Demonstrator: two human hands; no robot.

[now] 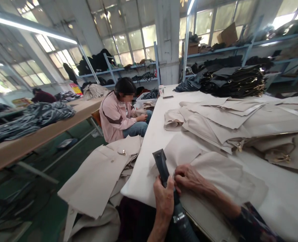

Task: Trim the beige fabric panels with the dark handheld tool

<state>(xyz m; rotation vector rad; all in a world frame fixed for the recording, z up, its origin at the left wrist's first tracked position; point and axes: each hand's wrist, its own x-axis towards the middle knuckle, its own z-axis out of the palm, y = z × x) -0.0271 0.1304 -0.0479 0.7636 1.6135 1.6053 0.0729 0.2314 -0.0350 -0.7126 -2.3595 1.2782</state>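
at white table (137, 188) edge | left hand (164, 198) gripping dark tool (162, 168) | right hand (188, 176) beside it on beige piece (221, 171), grip unclear

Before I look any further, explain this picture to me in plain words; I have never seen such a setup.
No machine does the handling here: these are a person's own bare hands. The one picture comes from a camera worn on that person's head, looking forward and down. The left hand grips a dark handheld tool. Close beside it, the right hand is at a beige piece; its exact grip is hard to make out. On the white table lie more beige pieces, some with metal fittings, and toward the far end a dark pile. Someone in a pink jacket sits beside the table.
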